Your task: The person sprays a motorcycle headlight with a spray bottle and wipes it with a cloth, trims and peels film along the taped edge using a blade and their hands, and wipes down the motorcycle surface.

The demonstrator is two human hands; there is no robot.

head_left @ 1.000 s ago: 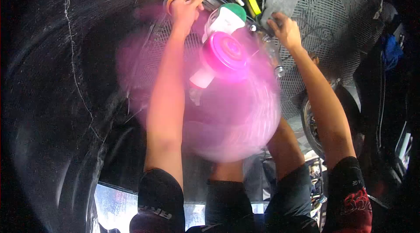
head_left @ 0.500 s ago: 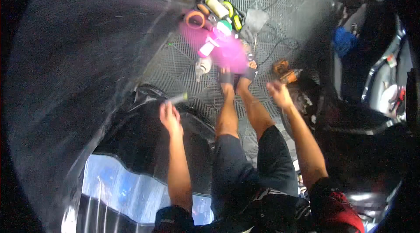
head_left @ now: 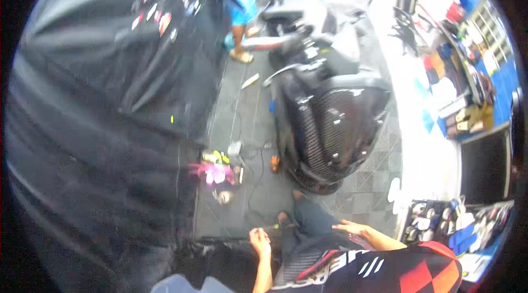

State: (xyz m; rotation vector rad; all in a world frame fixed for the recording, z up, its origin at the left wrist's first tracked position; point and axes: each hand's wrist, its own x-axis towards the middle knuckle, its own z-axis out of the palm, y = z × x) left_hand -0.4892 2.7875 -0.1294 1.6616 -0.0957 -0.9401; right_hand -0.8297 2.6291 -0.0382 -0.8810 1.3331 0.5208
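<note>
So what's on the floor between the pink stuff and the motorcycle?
In the head view, a black cable and a small orange tool lie between the pink items and the motorcycle.

1. Motorcycle (head_left: 330, 122) is showing glossy black with a carbon-weave pattern.
2. Floor (head_left: 247, 117) is showing grey grid tiling.
3. Shirt (head_left: 396, 268) is showing black, red and white stripes.
4. Blurred pink object (head_left: 212, 172) is lying beside yellow-green items.

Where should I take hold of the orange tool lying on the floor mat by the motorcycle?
The orange tool is small and blurred here, so its handle cannot be told apart. It lies on the mat close against the motorcycle, so probably come from above, on the open mat side. Both hands, the left hand and the right hand, are far from it.
</note>
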